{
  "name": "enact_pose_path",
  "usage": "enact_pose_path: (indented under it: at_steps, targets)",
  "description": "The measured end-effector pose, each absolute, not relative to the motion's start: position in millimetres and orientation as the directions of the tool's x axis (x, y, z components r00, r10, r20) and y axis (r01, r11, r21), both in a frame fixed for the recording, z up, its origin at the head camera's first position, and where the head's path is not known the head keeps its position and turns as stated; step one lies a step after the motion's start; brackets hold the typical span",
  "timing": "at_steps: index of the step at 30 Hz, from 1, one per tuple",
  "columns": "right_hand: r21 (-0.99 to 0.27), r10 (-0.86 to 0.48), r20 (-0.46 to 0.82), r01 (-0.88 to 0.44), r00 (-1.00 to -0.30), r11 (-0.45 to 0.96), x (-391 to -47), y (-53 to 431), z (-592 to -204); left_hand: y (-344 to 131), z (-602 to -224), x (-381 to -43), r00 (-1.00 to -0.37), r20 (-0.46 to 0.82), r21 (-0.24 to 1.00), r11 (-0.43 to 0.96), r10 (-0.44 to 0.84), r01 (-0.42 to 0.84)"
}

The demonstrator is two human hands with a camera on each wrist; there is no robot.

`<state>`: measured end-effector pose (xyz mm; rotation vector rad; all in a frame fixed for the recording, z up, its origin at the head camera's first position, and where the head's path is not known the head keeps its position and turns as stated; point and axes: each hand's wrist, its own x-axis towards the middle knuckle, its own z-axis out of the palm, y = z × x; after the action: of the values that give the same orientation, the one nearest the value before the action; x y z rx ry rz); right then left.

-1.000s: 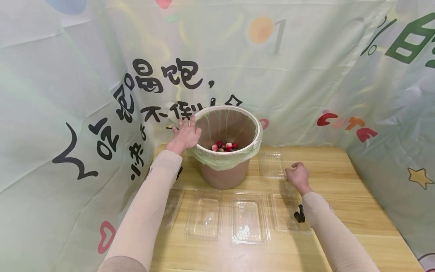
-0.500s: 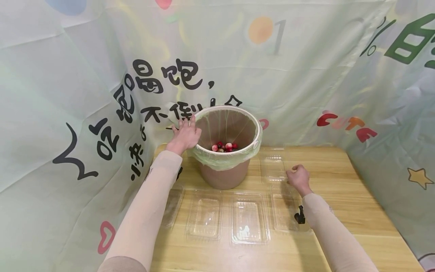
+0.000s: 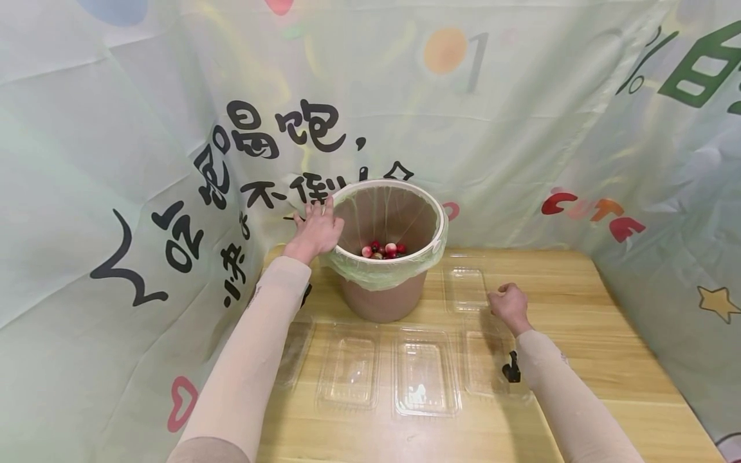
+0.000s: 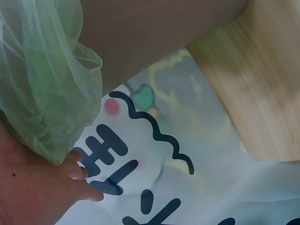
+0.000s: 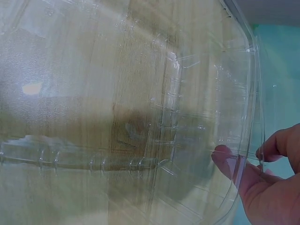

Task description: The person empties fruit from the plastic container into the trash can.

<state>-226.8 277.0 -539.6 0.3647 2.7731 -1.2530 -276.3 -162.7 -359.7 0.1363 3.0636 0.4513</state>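
A brown bin [image 3: 384, 302] lined with a thin green bag [image 3: 379, 276] stands upright on the table. Several small round things [image 3: 391, 248], red and pinkish white, lie at its bottom. My left hand [image 3: 315, 230] rests on the bin's left rim with its fingers outstretched; the left wrist view shows the bag [image 4: 42, 79] hanging beside the palm. To the right of the bin, my right hand [image 3: 509, 305] pinches the edge of a clear plastic container [image 3: 466, 286]. In the right wrist view the thumb [image 5: 224, 157] shows through the container's clear wall.
More clear plastic containers lie in a row in front of the bin, among them one at the centre [image 3: 426, 370] and one to its left [image 3: 349, 370]. The wooden table [image 3: 579, 308] meets printed cloth walls [image 3: 509, 128] at the back and sides.
My right hand and the clear container it pinches have come slightly nearer to me. My left hand stays on the bin's rim.
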Motion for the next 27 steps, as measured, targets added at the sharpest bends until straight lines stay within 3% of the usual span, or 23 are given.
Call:
enact_pose_path:
  at_steps: [10,16,23,27]
  targets:
    - [-0.694,0.172,-0.164,0.238,-0.971,0.679,-225,281,-537,-162,-360,-278,-0.994,-0.031,0.296,0.951,0.102,0.088]
    - [-0.667,0.112,-0.105,0.153,-0.988,0.729,-232,277,-521,-169,-359,-276,-0.993,-0.045,0.287,0.954,0.109,0.091]
    - [-0.643,0.038,0.076,-0.019,-0.996,0.766,-258,255,-460,-182,-352,-273,-0.989,-0.089,0.327,0.941,0.119,0.083]
    - [-0.627,-0.035,0.109,-0.096,-0.993,0.773,-270,230,-414,-187,-345,-273,-0.991,-0.059,0.354,0.931,0.121,0.092]
